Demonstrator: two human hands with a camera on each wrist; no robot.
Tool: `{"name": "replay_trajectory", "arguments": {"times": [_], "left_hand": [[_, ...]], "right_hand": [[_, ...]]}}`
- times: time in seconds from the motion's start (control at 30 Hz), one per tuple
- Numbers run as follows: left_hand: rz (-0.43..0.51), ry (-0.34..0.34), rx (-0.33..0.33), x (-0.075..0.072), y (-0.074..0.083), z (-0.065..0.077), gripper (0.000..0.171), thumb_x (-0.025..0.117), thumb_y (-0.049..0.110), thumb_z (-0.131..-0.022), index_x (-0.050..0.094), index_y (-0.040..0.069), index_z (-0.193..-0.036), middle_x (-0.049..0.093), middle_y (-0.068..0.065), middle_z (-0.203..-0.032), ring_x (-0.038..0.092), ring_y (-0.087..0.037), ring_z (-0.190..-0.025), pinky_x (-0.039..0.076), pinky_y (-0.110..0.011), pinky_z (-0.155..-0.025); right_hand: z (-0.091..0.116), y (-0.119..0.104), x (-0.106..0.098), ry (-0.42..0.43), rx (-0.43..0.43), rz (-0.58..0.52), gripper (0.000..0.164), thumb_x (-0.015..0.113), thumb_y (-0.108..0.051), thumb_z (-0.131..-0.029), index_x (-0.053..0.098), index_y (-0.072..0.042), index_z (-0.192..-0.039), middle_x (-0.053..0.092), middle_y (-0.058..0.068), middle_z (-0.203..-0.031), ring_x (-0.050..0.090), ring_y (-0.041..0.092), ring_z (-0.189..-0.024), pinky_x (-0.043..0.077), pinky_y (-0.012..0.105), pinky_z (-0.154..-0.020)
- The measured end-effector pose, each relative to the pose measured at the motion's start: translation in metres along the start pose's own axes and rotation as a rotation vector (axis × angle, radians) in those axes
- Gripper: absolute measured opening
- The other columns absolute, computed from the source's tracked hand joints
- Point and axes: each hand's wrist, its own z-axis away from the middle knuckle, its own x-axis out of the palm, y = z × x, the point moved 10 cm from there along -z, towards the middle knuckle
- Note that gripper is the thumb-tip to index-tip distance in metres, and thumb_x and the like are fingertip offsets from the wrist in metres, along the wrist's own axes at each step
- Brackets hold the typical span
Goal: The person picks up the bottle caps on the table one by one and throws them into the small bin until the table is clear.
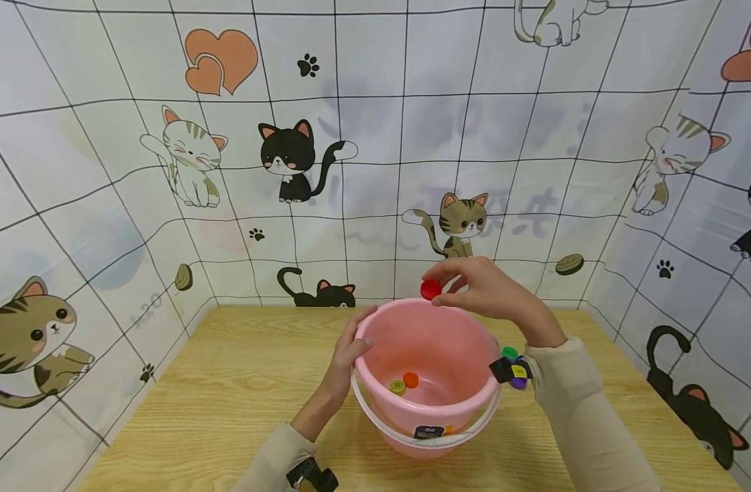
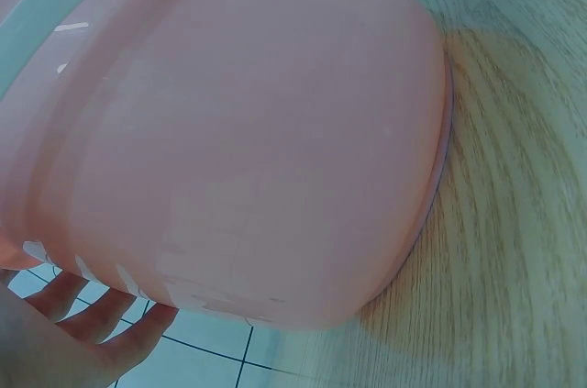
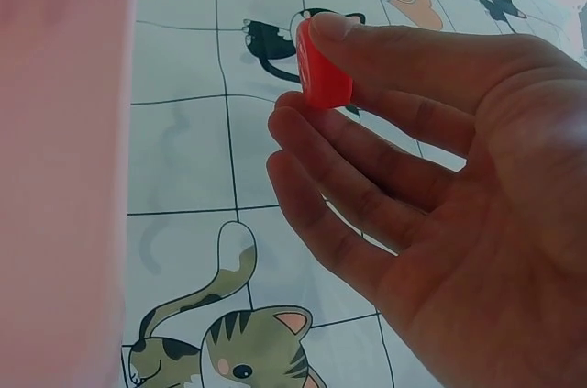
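A pink bucket [image 1: 427, 424] with a white handle [image 1: 433, 442] stands on the table. My left hand [image 1: 346, 355] holds its left rim, thumb over the edge; in the left wrist view the fingers [image 2: 101, 324] lie along the outside wall. Above the far rim, my right hand [image 1: 482, 290] pinches a small red bottle cap [image 1: 431, 289] between thumb and fingers. The right wrist view has the red cap [image 3: 323, 64] side-on, the other fingers loosely bent below it. On the bucket's floor lie an orange cap [image 1: 411, 380] and a yellow-green cap [image 1: 398, 387].
Right of the bucket, partly hidden by the right wrist's camera [image 1: 510, 370], are a green cap [image 1: 509, 352] and a purple cap [image 1: 519, 383]. The wooden table [image 1: 246, 383] meets a cat-print cloth [image 1: 369, 239] at the back and sides.
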Motion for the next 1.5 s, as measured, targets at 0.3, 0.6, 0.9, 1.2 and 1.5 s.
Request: {"name": "replay_trajectory", "arguments": {"times": [0.3,0.6,0.9,1.2,1.5], "left_hand": [[0.004,-0.005,-0.002,0.0,0.0,0.0,0.063,0.042,0.022,-0.094,0.039,0.02,-0.157,0.048,-0.009,-0.153,0.053,-0.037,-0.13,0.047,-0.059,-0.107],[0.0,-0.003,0.002,0.0,0.0,0.0,0.062,0.041,0.023,-0.094,0.04,0.024,-0.156,0.048,-0.01,-0.153,0.053,-0.036,-0.13,0.049,-0.057,-0.106],[-0.017,-0.007,0.007,0.001,0.001,-0.001,0.064,0.04,0.025,-0.095,0.037,0.017,-0.158,0.048,-0.01,-0.154,0.052,-0.036,-0.133,0.049,-0.055,-0.108],[0.002,-0.009,0.003,0.001,0.002,0.0,0.063,0.04,0.024,-0.095,0.038,0.021,-0.158,0.047,-0.01,-0.154,0.052,-0.039,-0.131,0.047,-0.06,-0.108],[-0.007,-0.003,0.007,0.0,0.001,0.0,0.062,0.043,0.025,-0.094,0.04,0.024,-0.156,0.046,-0.01,-0.155,0.053,-0.037,-0.131,0.052,-0.049,-0.105]], "right_hand": [[0.0,0.0,0.0,0.001,0.005,0.0,0.035,0.081,-0.011,-0.087,0.073,-0.006,-0.121,0.076,0.004,-0.11,0.071,0.018,-0.098,0.062,0.036,-0.084],[0.0,-0.001,0.0,-0.005,0.003,0.013,0.035,0.081,-0.012,-0.087,0.072,-0.007,-0.121,0.076,0.007,-0.115,0.072,0.029,-0.102,0.062,0.04,-0.086],[0.002,0.0,-0.001,-0.024,0.015,0.015,0.034,0.081,-0.012,-0.088,0.072,-0.008,-0.121,0.075,0.006,-0.115,0.072,0.024,-0.102,0.062,0.041,-0.087],[0.018,0.005,-0.016,0.016,0.034,0.045,0.03,0.079,-0.014,-0.09,0.073,-0.009,-0.119,0.075,0.005,-0.116,0.072,0.02,-0.1,0.061,0.033,-0.085],[0.045,0.034,-0.022,0.038,0.119,0.09,0.026,0.077,-0.018,-0.092,0.074,-0.013,-0.118,0.076,0.002,-0.116,0.072,0.017,-0.1,0.06,0.037,-0.089]]}}
